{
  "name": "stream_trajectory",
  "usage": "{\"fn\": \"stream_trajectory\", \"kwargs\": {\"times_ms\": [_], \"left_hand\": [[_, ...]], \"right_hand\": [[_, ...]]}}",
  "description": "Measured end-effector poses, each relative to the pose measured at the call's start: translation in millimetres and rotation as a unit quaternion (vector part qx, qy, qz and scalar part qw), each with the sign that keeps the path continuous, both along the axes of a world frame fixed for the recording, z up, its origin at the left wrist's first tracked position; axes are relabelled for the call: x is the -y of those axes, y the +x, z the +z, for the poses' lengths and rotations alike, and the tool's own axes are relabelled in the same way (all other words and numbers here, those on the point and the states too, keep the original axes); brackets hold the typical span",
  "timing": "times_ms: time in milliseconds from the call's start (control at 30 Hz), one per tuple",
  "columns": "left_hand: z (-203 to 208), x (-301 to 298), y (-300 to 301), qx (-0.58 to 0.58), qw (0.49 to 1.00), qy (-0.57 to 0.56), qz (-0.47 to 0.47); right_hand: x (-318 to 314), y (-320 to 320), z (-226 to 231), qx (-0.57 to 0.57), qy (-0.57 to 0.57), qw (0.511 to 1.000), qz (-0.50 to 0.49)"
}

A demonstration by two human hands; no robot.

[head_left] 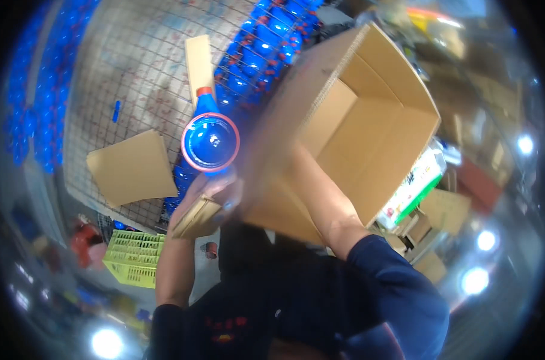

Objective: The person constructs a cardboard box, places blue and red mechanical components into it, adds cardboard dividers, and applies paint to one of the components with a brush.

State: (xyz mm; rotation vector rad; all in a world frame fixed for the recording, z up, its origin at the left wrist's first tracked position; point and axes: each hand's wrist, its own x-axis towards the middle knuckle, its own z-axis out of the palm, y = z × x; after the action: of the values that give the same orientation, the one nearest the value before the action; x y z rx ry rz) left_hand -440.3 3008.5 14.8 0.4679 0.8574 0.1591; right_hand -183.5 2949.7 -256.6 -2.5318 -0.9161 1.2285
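A large open cardboard box [368, 132] tilts at the right, its opening facing me. My right forearm reaches across its near edge, and the right hand is smeared and hidden at the box's left side. My left hand [221, 191], blurred, is closed round a small tan folded cardboard piece [197, 217]. Just beyond that hand is a blue plastic scoop [210, 143] with a pinkish rim and an orange-tipped handle; whether the fingers touch it I cannot tell. A tan cardboard strip [199, 65] lies by the scoop's handle.
Flat cardboard sheets [132, 169] lie on a wire-mesh surface [146, 66] beside a small blue piece [116, 111]. Rows of blue round items with red parts [261, 48] stand at the back. A yellow-green crate [132, 258] sits on the floor at the lower left.
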Motion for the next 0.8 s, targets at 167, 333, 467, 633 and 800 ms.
{"fn": "stream_trajectory", "kwargs": {"times_ms": [167, 333, 467, 633, 800], "left_hand": [[58, 9, 28, 0.084, 0.959, 0.243, -0.116], [103, -9, 54, -0.053, 0.893, 0.389, -0.22], [70, -25, 15, -0.193, 0.908, 0.359, -0.099], [6, -50, -20, -0.094, 0.959, 0.265, -0.045], [-38, -104, -55, -0.114, 0.975, 0.189, 0.027]], "right_hand": [[-9, 42, 281, -0.291, 0.277, 0.853, -0.333], [31, 52, 381, -0.516, 0.19, 0.796, -0.252], [15, 58, 327, -0.319, 0.017, 0.902, -0.289], [82, 88, 57, 0.019, -0.087, 0.996, 0.024], [92, 56, -26, 0.007, -0.165, 0.986, 0.025]]}}
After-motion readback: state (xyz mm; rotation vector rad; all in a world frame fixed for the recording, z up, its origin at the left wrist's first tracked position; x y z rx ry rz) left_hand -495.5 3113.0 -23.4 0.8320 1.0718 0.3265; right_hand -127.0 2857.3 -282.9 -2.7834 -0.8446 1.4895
